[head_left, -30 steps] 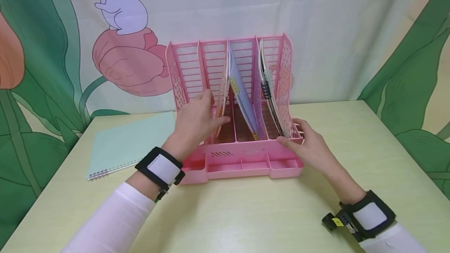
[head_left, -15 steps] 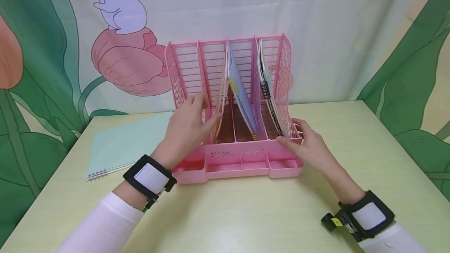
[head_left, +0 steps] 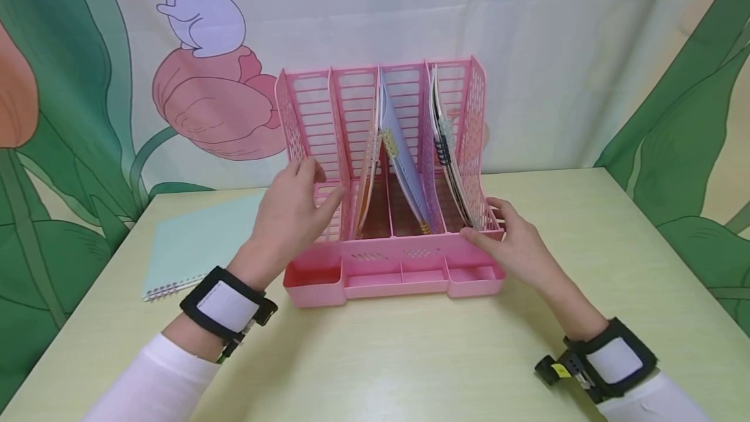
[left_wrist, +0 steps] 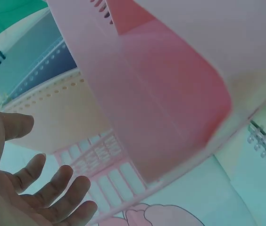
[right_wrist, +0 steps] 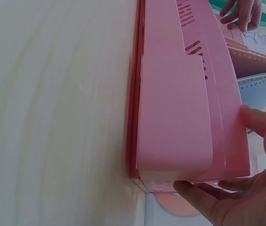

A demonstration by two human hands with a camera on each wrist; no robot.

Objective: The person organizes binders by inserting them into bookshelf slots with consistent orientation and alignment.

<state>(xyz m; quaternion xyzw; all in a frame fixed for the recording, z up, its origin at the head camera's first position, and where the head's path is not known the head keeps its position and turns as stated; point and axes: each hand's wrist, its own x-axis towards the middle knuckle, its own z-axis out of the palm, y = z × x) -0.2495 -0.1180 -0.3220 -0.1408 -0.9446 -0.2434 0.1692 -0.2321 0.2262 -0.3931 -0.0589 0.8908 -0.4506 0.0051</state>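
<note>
A pink desk organizer (head_left: 322, 295) with slatted upright compartments stands on the table. My left hand (head_left: 293, 207) is held before its leftmost compartment, touching nothing, fingers loosely spread in the left wrist view. Just right of that hand, an orange-toned notebook (head_left: 366, 181) with punched edge holes leans in the second compartment. Beside it a blue notebook (head_left: 404, 168) slants in the third. Notebooks with a black spiral binding (head_left: 443, 152) fill the rightmost compartment. My right hand (head_left: 518, 243) grips the organizer's right front corner, thumb on the front edge and fingers along the side.
A mint-green spiral notebook (head_left: 199, 233) lies flat on the table left of the organizer, partly behind my left hand. Small open trays (head_left: 424, 275) run along the organizer's front. A printed curtain (head_left: 556, 83) hangs behind the table.
My left hand has drawn back to the left, away from the orange-toned notebook, which stays in the second compartment. The right hand keeps its hold on the organizer's corner.
</note>
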